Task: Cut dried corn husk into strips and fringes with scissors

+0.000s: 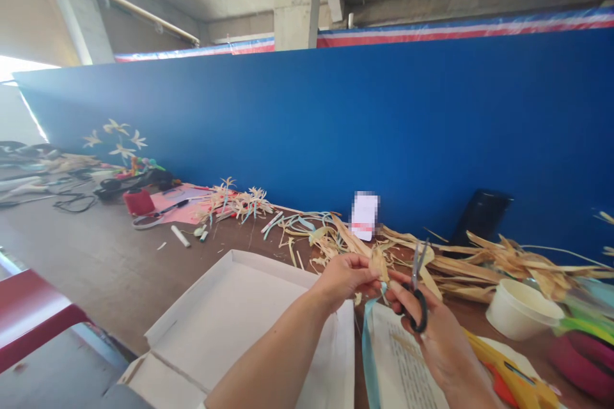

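My left hand (346,278) pinches a pale dried husk piece (378,263) between thumb and fingers. A light blue strip (371,339) hangs just below it, over a printed sheet (405,354). Black-handled scissors (420,307) are looped on my right hand (439,332), blades pointing up and slightly apart. The right fingertips also meet the lower end of the husk piece, close to the left fingers. Whether they grip it too is partly hidden.
A white open box (240,319) lies left of my hands. Dried husk strips (465,268) spread along the blue partition (307,128). To the right are a cream cup (522,307) and a yellow glue gun (515,374). Finished-looking husk flowers (235,201) lie farther left.
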Available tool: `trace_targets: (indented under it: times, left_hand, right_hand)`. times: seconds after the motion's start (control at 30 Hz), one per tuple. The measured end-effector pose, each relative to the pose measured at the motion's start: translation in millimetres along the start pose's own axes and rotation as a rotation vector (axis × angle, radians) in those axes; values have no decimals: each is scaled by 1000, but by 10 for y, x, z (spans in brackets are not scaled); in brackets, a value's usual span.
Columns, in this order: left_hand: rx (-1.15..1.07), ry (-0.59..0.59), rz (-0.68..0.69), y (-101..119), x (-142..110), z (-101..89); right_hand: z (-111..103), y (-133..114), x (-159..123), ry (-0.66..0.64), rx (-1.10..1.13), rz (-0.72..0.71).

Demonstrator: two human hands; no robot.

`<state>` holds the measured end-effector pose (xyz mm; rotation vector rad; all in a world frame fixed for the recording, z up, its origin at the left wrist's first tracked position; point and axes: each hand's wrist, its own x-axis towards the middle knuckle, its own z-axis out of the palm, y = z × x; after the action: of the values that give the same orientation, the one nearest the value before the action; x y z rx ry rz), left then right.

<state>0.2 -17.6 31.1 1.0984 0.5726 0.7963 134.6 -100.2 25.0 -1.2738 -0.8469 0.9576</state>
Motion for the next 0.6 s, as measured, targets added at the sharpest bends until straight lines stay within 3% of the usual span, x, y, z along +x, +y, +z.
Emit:
trace_targets:
  times: [0.1, 0.33, 0.6]
  left_hand:
    - [-44, 34, 53, 17, 29, -53]
    - [-142, 61, 107, 67, 64, -126]
    - [-104, 106, 95, 99, 55, -90]
  right_hand:
    - [41, -25, -63, -99, -179, 32]
    - [100, -76, -147, -310, -297, -26]
    - [102, -68, -132, -315, -322, -43]
